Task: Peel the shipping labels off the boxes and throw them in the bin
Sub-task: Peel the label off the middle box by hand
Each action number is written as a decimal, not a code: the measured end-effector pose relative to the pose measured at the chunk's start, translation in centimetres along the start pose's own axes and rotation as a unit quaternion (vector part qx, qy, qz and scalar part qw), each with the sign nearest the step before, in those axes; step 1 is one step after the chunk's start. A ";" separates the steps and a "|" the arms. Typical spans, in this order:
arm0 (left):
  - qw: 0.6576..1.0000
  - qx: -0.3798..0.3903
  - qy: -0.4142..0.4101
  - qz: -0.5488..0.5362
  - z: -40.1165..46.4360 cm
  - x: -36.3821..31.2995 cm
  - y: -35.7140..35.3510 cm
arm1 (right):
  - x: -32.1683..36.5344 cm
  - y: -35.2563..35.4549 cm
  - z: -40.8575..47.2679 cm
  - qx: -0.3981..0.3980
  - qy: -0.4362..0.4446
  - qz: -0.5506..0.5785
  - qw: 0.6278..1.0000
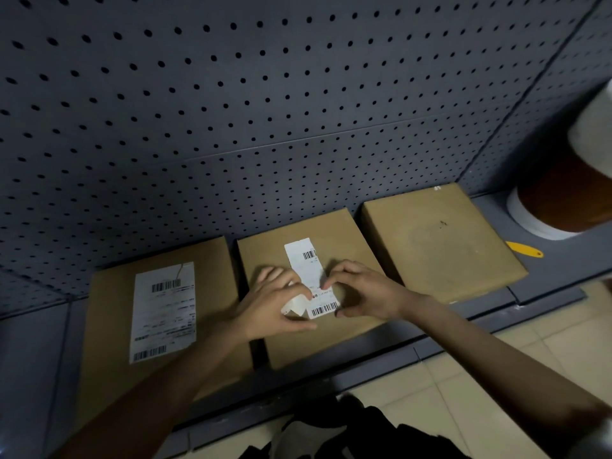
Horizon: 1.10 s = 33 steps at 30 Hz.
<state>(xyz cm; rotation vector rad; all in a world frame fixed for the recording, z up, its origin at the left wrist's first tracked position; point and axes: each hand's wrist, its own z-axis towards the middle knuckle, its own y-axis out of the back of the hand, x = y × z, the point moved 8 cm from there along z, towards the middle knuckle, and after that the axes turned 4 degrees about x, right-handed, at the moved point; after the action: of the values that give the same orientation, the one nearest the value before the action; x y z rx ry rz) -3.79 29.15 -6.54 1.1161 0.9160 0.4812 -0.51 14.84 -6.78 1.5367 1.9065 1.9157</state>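
1. The label (pixel 309 276) you're working on sits on top of the middle box (pixel 318 286), dead centre of the view. Its left part is lifted and curled back over itself, while the right strip with the barcodes lies flat on the cardboard.
2. Your left hand (pixel 273 304) has its fingers curled round that lifted flap, pinching it, with the thumb stretched out along the box top toward 5 o'clock of the hand.
3. Your right hand (pixel 362 293) is just at 3 o'clock of the label, fingertips bent down onto the stuck strip and thumb tucked under near the lower barcode. Looks like it's pinching the label edge too, but honestly I can't tell for sure.
4. At 9 o'clock from the middle box, the left box (pixel 109 326) has a full label (pixel 164 311) flat on it, not peeled at all.
5. At 2 o'clock, the right box (pixel 440 243) has a bare top, only a faint mark on the cardboard.
6. All three boxes lie side by side on a grey shelf (pixel 559 256) against a pegboard wall (pixel 231 111).
7. Past the right box at 3 o'clock there's a small yellow tool (pixel 525 249) on the shelf, and beyond it a white-rimmed bin (pixel 530 220) with a brown inside.
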 end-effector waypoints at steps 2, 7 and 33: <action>0.999 0.036 0.000 -0.004 0.0 0.5 -0.3 | -0.1 -0.2 0.0 -0.006 -0.001 0.009 1.000; 0.999 0.045 0.010 -0.023 1.3 0.4 -0.4 | -0.4 -0.5 0.1 -0.022 0.002 0.030 0.999; 0.988 0.145 0.016 0.057 3.5 -1.4 -1.6 | -0.5 -0.3 -0.1 -0.005 -0.009 0.082 0.997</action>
<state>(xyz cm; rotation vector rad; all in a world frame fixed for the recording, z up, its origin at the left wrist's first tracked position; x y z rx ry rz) -1.89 25.53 -6.95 1.4344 0.9732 0.4701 -0.47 14.47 -7.24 1.7514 1.8119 1.9631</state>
